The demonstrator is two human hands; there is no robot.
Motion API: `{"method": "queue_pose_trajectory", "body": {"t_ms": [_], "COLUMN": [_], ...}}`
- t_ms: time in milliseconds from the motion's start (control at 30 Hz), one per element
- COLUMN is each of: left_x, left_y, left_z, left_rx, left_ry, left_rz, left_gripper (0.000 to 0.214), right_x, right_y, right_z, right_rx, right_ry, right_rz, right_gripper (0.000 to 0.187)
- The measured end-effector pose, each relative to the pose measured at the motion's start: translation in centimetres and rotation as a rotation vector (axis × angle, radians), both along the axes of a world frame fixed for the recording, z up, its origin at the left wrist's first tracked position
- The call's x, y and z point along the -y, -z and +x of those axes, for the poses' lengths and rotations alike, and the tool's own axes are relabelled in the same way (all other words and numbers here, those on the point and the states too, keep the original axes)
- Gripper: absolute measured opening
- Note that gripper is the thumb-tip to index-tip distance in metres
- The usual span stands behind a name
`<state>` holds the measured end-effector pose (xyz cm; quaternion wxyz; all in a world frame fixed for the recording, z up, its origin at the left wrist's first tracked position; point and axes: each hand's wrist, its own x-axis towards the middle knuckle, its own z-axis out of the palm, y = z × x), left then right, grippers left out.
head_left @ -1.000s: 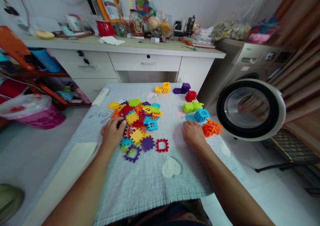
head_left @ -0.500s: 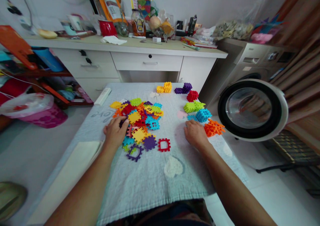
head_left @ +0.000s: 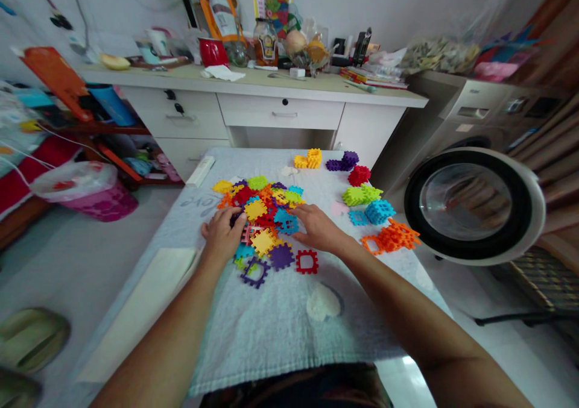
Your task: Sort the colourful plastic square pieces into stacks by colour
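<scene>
A mixed pile of flat, notched plastic building tiles lies on the cloth-covered table. My left hand [head_left: 222, 233] is at the pile's left side, thumb and fingers closed around a dark purple tile [head_left: 236, 217] that they partly hide. At the pile's right edge is my right hand [head_left: 319, 227], thumb and fingers apart, close to a blue window tile [head_left: 286, 222]. Near it are a yellow tile [head_left: 263, 242], a solid purple tile [head_left: 281, 256], a red square frame [head_left: 307, 262] and a purple frame [head_left: 255, 273].
Along the table's right side stand colour-sorted groups: yellow [head_left: 313, 158], purple [head_left: 349, 160], red [head_left: 359, 175], green [head_left: 362, 195], blue [head_left: 380, 212] and orange [head_left: 398, 237]. A white box [head_left: 200, 172] lies far left. Behind is a cluttered counter [head_left: 316, 87]; an open washer door [head_left: 473, 206] is at right.
My right hand has moved left from the sorted groups to the pile, uncovering a flat blue tile and an orange frame. My left hand stays at the pile. The view has shifted slightly.
</scene>
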<state>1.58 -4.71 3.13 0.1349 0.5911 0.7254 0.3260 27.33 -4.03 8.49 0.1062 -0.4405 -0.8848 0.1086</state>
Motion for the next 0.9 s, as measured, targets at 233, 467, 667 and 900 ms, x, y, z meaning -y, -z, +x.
{"method": "queue_pose_trajectory", "body": {"t_ms": [233, 467, 667, 900], "left_x": [0.0, -0.1, -0.2, -0.2], "left_y": [0.6, 0.7, 0.8, 0.7], "left_z": [-0.2, -0.3, -0.3, -0.2], "left_rx": [0.006, 0.006, 0.01, -0.003], "left_ry": [0.012, 0.013, 0.014, 0.001], "left_rz": [0.033, 0.047, 0.039, 0.043], "left_gripper": [0.034, 0.034, 0.035, 0.034], "right_x": [-1.2, -0.9, -0.5, -0.6], "right_y": [2.3, 2.3, 1.9, 1.4], "right_z": [-1.7, 2.7, 4.7, 3.5], "right_rx": [-0.053, -0.3, 0.069, 0.311], "right_ry": [0.008, 0.16, 0.194, 0.168], "right_rz": [0.001, -0.208, -0.139, -0.131], "right_gripper": [0.042, 0.061, 0.055, 0.042]}}
